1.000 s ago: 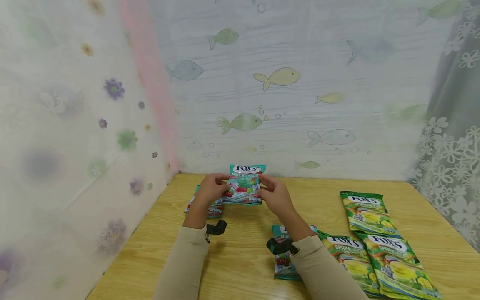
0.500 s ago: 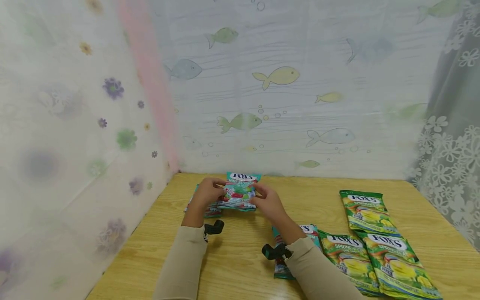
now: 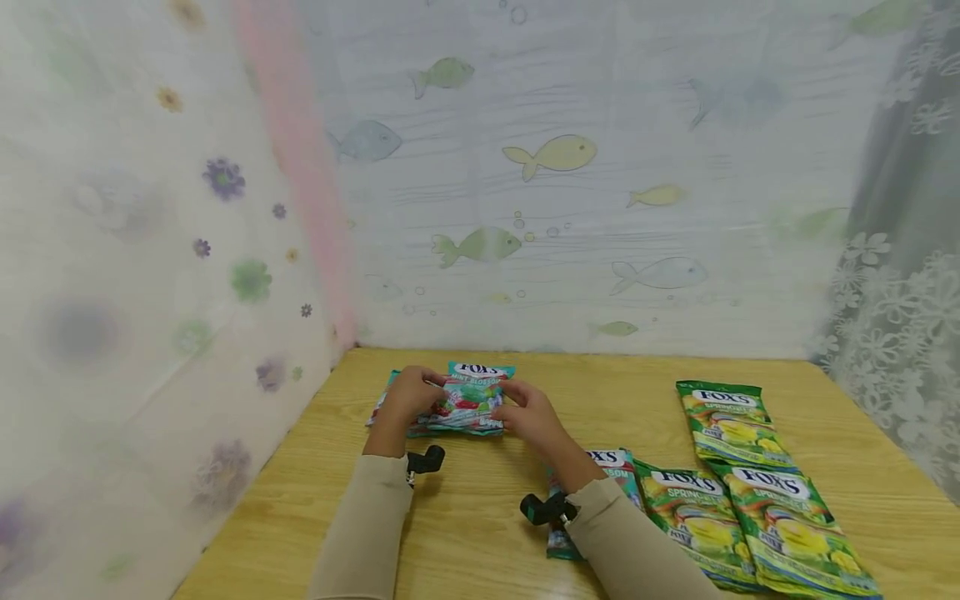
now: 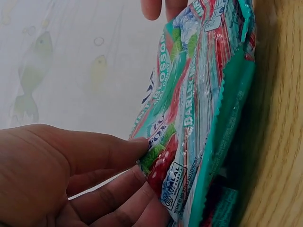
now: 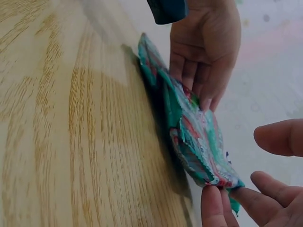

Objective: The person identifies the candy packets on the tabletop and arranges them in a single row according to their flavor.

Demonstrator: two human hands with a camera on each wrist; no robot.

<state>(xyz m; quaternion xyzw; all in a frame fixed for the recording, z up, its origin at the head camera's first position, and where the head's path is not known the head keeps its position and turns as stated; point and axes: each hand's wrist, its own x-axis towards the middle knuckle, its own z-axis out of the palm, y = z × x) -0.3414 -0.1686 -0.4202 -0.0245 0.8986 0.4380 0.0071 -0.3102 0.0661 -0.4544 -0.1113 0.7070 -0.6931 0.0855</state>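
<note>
A teal and red bag of Fox's Mint Blossom candy (image 3: 472, 402) lies at the back left, overlapping a second Mint Blossom bag (image 3: 381, 407). My left hand (image 3: 411, 398) pinches its left side, the thumb (image 4: 128, 150) on the printed front and the other fingers behind the edge. At the right side is my right hand (image 3: 534, 418); its fingers (image 5: 258, 201) touch the bag's end while the thumb (image 5: 281, 137) stands off it. In the right wrist view the lower bag (image 5: 150, 61) pokes out from under the upper one.
Another Mint Blossom bag (image 3: 611, 462) lies partly under my right forearm. Beside it are several green and yellow Fox's Springtea bags (image 3: 798, 533) on the wooden table (image 3: 480, 517). A fish-patterned sheet (image 3: 555, 250) hangs behind the table, with a flowered one (image 3: 150, 333) at left.
Both hands have brought the Mint Blossom bag down and slightly left, onto the bag at the back left. The right thumb is off the bag now. The other bags have stayed put.
</note>
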